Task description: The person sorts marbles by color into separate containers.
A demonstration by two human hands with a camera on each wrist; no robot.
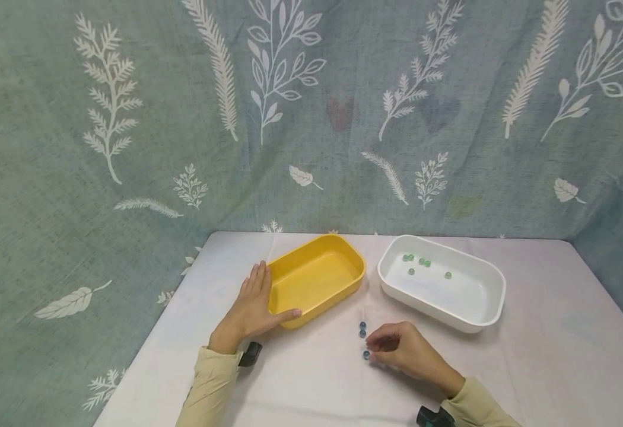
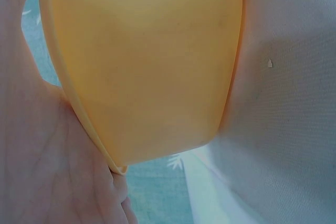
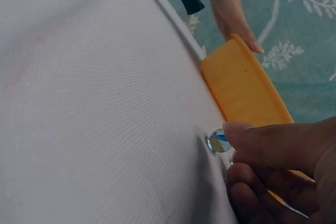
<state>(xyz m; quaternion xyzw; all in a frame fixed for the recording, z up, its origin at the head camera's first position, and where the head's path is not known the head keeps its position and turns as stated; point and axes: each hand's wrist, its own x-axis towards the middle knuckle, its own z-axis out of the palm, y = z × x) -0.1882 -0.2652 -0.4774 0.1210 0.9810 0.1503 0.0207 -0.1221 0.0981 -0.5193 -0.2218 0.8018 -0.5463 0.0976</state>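
Observation:
My left hand [image 1: 250,308] rests against the near-left end of a yellow tray [image 1: 317,279], its thumb and fingers spread along the rim. The left wrist view shows the palm beside the tray's wall [image 2: 147,77]. My right hand [image 1: 410,353] is low over the table, fingers bent. Its thumb tip is at a clear blue marble [image 1: 366,355] on the cloth, with a gap between thumb and forefinger. In the right wrist view the thumb [image 3: 278,142] partly covers this marble [image 3: 218,141]. Two more blue marbles [image 1: 362,329] lie just beyond the fingertips.
A white tray [image 1: 495,314] stands at the right rear with several green marbles [image 1: 423,262] inside. Both trays sit on a table under a pale cloth [image 1: 311,379]. A leaf-patterned curtain [image 1: 311,148] hangs behind the table's back edge.

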